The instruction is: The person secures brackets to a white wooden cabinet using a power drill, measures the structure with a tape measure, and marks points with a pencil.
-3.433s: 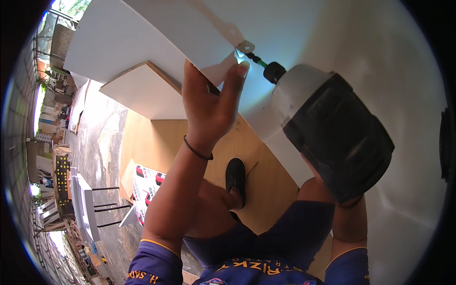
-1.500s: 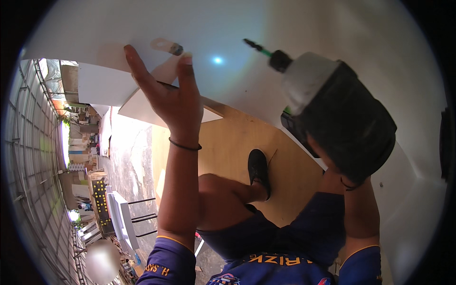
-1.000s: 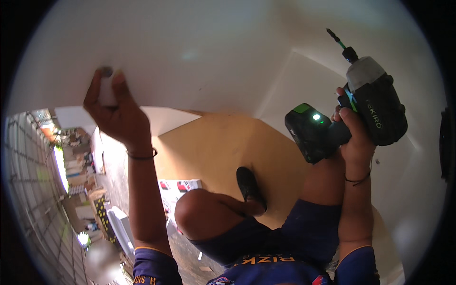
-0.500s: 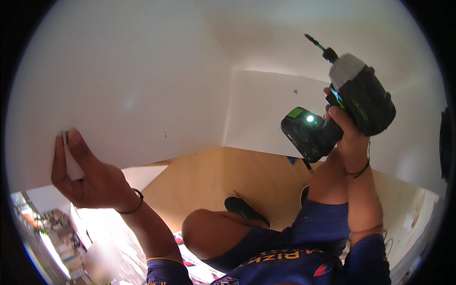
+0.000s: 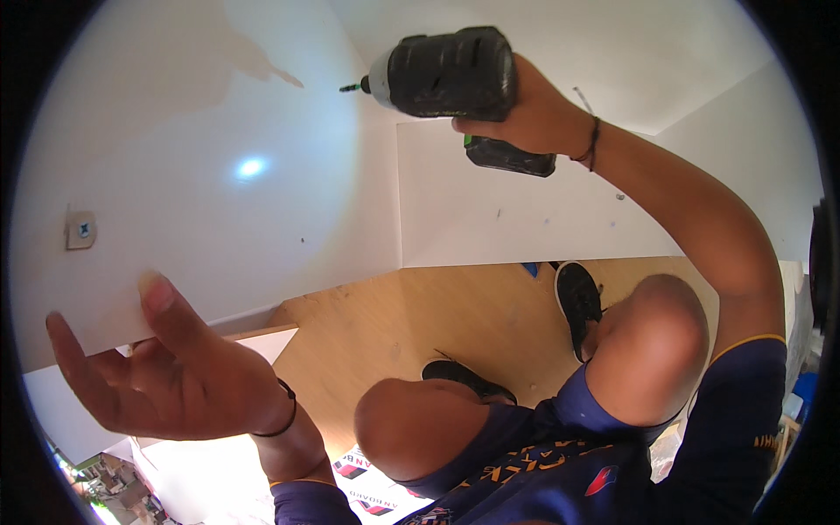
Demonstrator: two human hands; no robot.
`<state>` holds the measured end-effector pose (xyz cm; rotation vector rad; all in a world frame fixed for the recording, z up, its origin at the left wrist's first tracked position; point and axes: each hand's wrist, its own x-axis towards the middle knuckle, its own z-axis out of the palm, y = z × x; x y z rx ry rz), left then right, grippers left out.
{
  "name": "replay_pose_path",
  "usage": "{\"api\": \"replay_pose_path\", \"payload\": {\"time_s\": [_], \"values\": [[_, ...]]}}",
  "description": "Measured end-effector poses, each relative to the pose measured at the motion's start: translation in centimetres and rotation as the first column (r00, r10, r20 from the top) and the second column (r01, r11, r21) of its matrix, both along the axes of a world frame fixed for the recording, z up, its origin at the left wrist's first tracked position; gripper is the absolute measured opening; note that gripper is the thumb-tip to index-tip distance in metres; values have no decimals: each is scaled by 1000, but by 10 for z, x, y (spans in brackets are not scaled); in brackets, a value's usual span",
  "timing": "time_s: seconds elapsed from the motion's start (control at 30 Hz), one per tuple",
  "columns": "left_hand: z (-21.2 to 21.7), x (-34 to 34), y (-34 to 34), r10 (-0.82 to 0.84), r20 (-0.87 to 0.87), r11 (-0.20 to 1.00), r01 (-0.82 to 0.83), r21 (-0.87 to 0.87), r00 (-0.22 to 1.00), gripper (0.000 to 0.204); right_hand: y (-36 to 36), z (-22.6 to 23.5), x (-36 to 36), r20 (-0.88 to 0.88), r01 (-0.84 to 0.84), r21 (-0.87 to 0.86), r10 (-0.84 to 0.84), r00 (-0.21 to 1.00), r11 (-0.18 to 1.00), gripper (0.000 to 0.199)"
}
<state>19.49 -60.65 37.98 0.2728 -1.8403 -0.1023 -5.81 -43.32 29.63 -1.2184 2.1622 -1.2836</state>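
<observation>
My right hand [image 5: 538, 109] grips a black and grey cordless impact driver [image 5: 451, 74] by its handle, raised at the upper middle of the view. Its driver bit [image 5: 350, 87] points left toward a white panel [image 5: 219, 114]. A bright light spot falls on that panel. At the far left, a small metal bracket [image 5: 80, 230] with a screw head in it sits against the panel. Just below the bracket is my left hand [image 5: 188, 376], palm up with fingers apart, holding nothing and not touching the bracket.
White panels meet in a corner ahead, and the back panel [image 5: 490, 201] has several small marks. Beneath lies a wooden board [image 5: 341, 341] with my black shoes [image 5: 577, 306] on it. My bent knees [image 5: 420, 429] are close below the hands. Cluttered items show at the lower left.
My left hand has let go of the small metal bracket, dropped lower and opened. My right hand has swung the impact driver leftward and up, and its bit now points left.
</observation>
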Motion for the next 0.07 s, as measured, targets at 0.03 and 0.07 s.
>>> {"api": "replay_pose_path", "payload": {"time_s": [0.03, 0.07], "values": [[-3, 2, 0, 30, 28, 998, -28, -50, 999, 46, -2, -10, -2, -8, -24, -7, 24, 1000, 1000, 61], [-6, 0, 1, 38, 32, 998, -36, -47, 999, 46, -3, -22, -5, -17, -48, -13, 48, 999, 999, 63]]}}
